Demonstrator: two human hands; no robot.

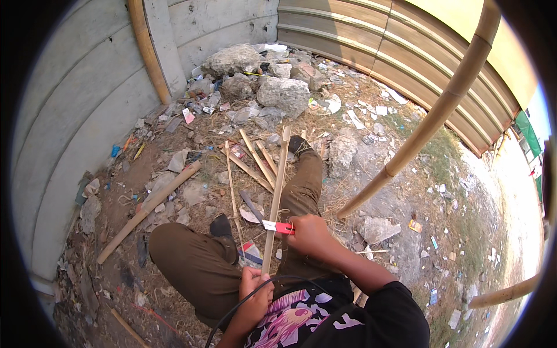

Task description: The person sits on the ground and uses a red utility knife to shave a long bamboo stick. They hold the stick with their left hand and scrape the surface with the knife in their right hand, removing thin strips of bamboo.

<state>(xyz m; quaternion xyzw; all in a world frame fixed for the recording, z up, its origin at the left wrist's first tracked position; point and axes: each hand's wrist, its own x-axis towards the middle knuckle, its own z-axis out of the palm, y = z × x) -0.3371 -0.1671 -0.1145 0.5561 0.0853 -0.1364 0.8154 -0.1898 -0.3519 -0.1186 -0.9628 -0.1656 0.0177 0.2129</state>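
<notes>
Toward the left, a thick round bamboo pole lies on the littered dirt ground, well apart from the work; nearer the middle, the left hand is wrapped around the near end of a long thin split bamboo strip that runs away over the person's lap. Just to the right, the right hand has its fingers closed on a red-handled cutter whose blade touches the strip's edge. Shaving or trimming the strip looks to be the step in hand, and the next stroke calls for a steady left-hand hold with the blade led along the grain.
</notes>
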